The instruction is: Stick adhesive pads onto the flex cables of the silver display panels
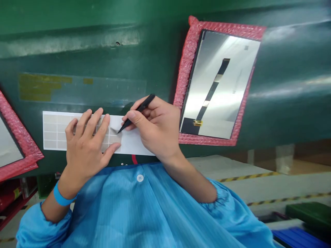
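Observation:
A white sheet (pixel 134 142) with rows of pale grey rectangular labels lies on the green table. Spread fingers of my left hand (pixel 89 144) rest flat on its labels, with nothing held. Pinched in my right hand (pixel 160 127) is a slim black pointed tool (pixel 139 112). Its tip touches or hovers just over the upper right label, where a corner looks lifted. The heel of my right hand is over the sheet's right end.
On the right, a display panel (pixel 232 86) with a dark flex strip lies on pink bubble wrap (pixel 184 75). Another wrapped panel (pixel 9 146) is at the left edge. A clear strip with yellow pieces (pixel 38 88) lies beyond the sheet.

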A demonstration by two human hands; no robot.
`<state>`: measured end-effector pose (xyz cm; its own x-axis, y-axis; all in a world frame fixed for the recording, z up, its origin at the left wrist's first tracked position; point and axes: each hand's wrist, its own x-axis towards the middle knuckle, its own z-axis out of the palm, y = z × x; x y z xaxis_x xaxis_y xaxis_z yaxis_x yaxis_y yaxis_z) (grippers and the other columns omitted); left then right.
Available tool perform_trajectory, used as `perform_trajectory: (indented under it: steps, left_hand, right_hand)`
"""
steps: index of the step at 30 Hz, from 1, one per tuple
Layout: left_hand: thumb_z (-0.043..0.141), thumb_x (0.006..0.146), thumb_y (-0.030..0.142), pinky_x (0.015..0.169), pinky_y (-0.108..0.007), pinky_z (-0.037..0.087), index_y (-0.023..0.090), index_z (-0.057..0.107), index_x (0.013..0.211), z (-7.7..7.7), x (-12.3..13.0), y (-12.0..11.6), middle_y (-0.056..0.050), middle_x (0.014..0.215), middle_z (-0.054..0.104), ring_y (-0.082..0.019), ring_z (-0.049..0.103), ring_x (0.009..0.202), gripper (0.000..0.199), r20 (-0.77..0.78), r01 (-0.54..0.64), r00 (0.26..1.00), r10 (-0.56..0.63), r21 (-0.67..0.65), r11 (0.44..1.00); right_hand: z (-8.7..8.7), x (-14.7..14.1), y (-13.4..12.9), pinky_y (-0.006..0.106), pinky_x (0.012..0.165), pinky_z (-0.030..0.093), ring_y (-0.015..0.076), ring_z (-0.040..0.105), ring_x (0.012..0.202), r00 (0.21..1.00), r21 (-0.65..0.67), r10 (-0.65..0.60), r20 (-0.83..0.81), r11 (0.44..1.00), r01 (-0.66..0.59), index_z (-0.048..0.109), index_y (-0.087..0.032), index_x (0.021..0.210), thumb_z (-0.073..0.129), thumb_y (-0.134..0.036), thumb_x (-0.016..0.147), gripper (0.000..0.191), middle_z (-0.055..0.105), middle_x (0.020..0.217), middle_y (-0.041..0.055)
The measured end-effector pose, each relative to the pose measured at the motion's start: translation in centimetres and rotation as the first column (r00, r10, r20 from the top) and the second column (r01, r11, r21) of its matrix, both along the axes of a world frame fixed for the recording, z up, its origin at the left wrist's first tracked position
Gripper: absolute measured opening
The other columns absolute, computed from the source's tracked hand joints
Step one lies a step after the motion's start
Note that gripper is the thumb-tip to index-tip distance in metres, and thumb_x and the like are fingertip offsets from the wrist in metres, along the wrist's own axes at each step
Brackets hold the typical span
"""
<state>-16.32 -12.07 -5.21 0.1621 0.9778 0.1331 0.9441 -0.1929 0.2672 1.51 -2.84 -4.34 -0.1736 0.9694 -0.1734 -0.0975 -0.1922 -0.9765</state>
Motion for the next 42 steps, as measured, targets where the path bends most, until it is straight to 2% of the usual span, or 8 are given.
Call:
perform_trajectory:
  steps: [4,8,14,18,21,28,35,42]
  left_hand:
    - [0.074,0.097,0.054,0.122,-0.058,0.032,0.023,0.055,0.155,0.3,-0.6,0.1,-0.016,0.161,0.058,-0.041,0.052,0.151,0.069,0.013,0.015,1.0,-0.016,0.025,1.0]
    - [0.078,0.096,0.037,0.118,-0.069,0.037,0.02,0.061,0.148,1.7,0.3,0.8,-0.024,0.156,0.06,-0.049,0.054,0.146,0.057,0.014,0.01,1.0,-0.011,0.068,0.998]
    - [0.077,0.091,0.012,0.1,-0.06,0.052,0.014,0.071,0.127,3.0,8.4,3.5,-0.023,0.128,0.074,-0.042,0.069,0.121,0.036,0.244,0.125,0.95,-0.193,0.268,0.955]
    - [0.073,0.092,0.008,0.094,-0.054,0.051,0.009,0.074,0.122,1.7,14.0,5.7,-0.022,0.122,0.076,-0.038,0.067,0.116,0.03,0.314,0.144,0.921,-0.231,0.278,0.95]
    - [0.073,0.094,0.01,0.093,-0.052,0.049,0.008,0.076,0.12,1.0,15.7,6.5,-0.022,0.122,0.075,-0.038,0.066,0.116,0.027,0.29,0.14,0.934,-0.208,0.24,0.961]
    - [0.075,0.095,0.013,0.096,-0.055,0.051,0.012,0.074,0.125,1.5,15.2,6.7,-0.022,0.126,0.074,-0.039,0.066,0.119,0.03,0.256,0.165,0.945,-0.202,0.161,0.973]
    - [0.08,0.089,0.009,0.093,-0.06,0.053,0.009,0.072,0.128,1.8,15.0,6.8,-0.026,0.127,0.072,-0.042,0.067,0.118,0.039,0.255,0.207,0.936,-0.241,0.151,0.967]
    - [0.079,0.092,0.012,0.094,-0.061,0.053,0.011,0.073,0.128,1.9,15.0,6.7,-0.025,0.129,0.073,-0.042,0.068,0.12,0.037,0.229,0.208,0.945,-0.234,0.131,0.969]
  right_hand:
    - [0.8,2.6,1.0,0.02,0.047,0.061,0.015,0.075,0.057,0.984,-0.009,-0.067,-0.167,0.998,0.066,0.07,-0.024,0.083,0.093,-0.046,0.083,0.032,0.077,0.071,-0.0025]
    - [1.7,9.5,3.2,0.018,0.042,0.057,0.0136,0.072,0.051,0.964,0.106,-0.259,-0.06,0.959,0.264,0.071,-0.024,0.078,0.098,-0.047,0.077,0.036,0.076,0.069,-0.0022]
    - [1.5,17.6,4.7,0.018,0.042,0.057,0.0129,0.069,0.049,0.919,0.13,-0.359,0.166,0.931,0.34,0.074,-0.02,0.081,0.096,-0.044,0.08,0.032,0.076,0.069,0.0014]
    - [0.8,17.8,5.0,0.019,0.04,0.056,0.0142,0.07,0.05,0.932,0.066,-0.316,0.176,0.949,0.309,0.073,-0.02,0.08,0.096,-0.037,0.082,0.028,0.075,0.067,0.0012]
    - [0.9,17.3,5.2,0.019,0.039,0.055,0.0148,0.072,0.052,0.942,0.013,-0.267,0.204,0.963,0.27,0.071,-0.02,0.079,0.093,-0.032,0.084,0.025,0.075,0.068,0.001]
    - [1.9,16.6,5.4,0.02,0.041,0.057,0.0145,0.072,0.056,0.935,-0.043,-0.248,0.252,0.963,0.267,0.074,-0.023,0.077,0.088,-0.026,0.089,0.018,0.077,0.071,0.0001]
    - [2.2,16.2,5.4,0.018,0.041,0.056,0.0149,0.074,0.057,0.912,0.039,-0.297,0.281,0.954,0.299,0.075,-0.019,0.076,0.084,-0.016,0.09,0.017,0.077,0.071,0.0015]
    - [2.3,16.4,5.2,0.025,0.041,0.056,0.0174,0.071,0.057,0.915,0.037,-0.293,0.278,0.955,0.295,0.073,-0.023,0.074,0.091,-0.028,0.088,0.023,0.076,0.07,0.0014]
